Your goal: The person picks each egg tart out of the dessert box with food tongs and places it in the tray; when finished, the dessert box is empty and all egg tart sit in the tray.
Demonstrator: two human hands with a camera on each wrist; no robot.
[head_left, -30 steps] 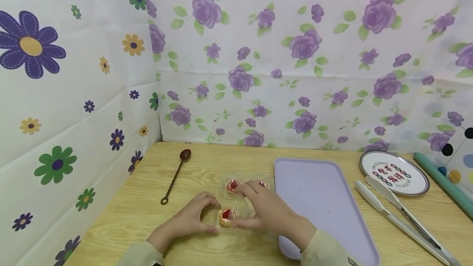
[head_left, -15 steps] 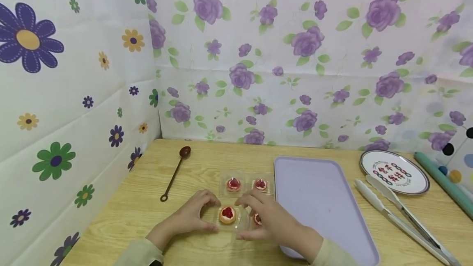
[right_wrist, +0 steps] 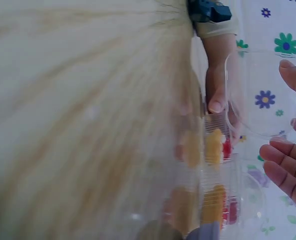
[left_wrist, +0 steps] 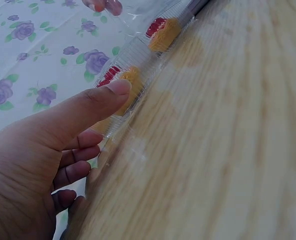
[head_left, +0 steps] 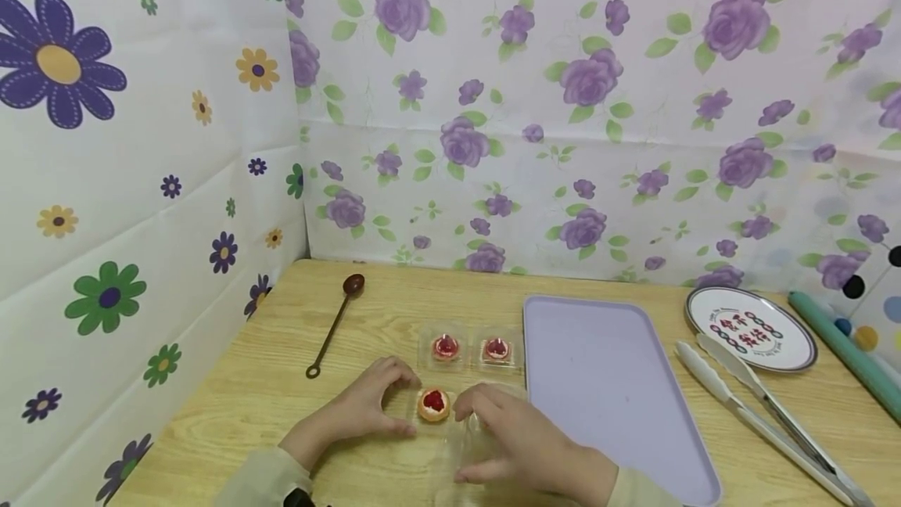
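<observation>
A small tart with red topping [head_left: 432, 405] sits in a clear plastic box [head_left: 431, 430], whose lid [right_wrist: 245, 117] is raised and swung to the right. My left hand [head_left: 366, 405] holds the box by its left side, thumb at the near corner and fingers at the far one. The lid is between the thumb and fingers of my right hand [head_left: 528, 440], held by its edges. Another boxed tart lies hidden under the right hand in the head view. Behind stand two more tarts in clear boxes, a left one [head_left: 446, 347] and a right one [head_left: 497, 348].
A lilac tray [head_left: 598, 382] lies right of the boxes. Farther right are metal tongs [head_left: 767, 413], a white plate [head_left: 725, 307] with red print and a green roll [head_left: 845, 350]. A brown long-handled spoon [head_left: 334, 327] lies at left; patterned cloth walls stand behind and left.
My right hand has moved right, bringing the lid off the front-left tart, which now shows whole. The left hand has stayed at the box.
</observation>
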